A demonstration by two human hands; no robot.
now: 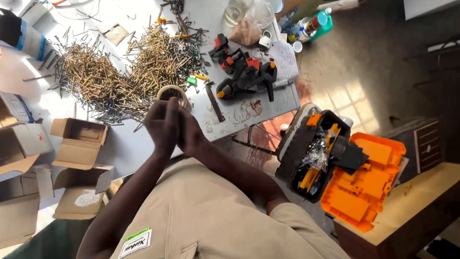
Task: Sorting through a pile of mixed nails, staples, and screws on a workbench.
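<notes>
Mostly the white table (143,148) is covered by a big heap of brass screws (120,72), unsorted as far as I can judge, and the 3 open cardboard boxes (79,141) at its edge show nothing inside. Beyond lie black and orange clamps (247,72). My left hand (162,125) and right hand (190,134) press together, fingers closed; I cannot tell whether they hold anything. A tape roll (173,94) sits just behind them.

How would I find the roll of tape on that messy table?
Start at the big pile of brass screws on the grey table. Follow its near edge toward the person's pressed-together hands; the tape roll lies flat just beyond the fingers. It is the only ring there, pale tan with a dark hole, among straight screws.
</notes>
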